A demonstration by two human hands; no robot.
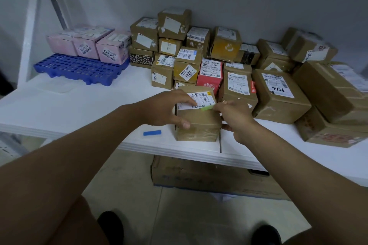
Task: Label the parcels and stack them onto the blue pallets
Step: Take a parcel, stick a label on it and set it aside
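A brown cardboard parcel [199, 123] stands near the front edge of the white table [79, 105], with a white shipping label on top. My left hand [165, 109] grips the parcel's left side, thumb on its front face and fingers across the top. My right hand [235, 115] pinches a small green sticker [207, 107] against the parcel's top front edge. A blue pallet [79, 69] lies at the back left of the table and carries three pink boxes [89, 45].
A large heap of brown parcels [239, 61], with a red one [209, 77] among them, fills the back and right of the table. A small blue strip [152, 132] lies left of the parcel. A flattened carton [199, 175] lies on the floor under the table.
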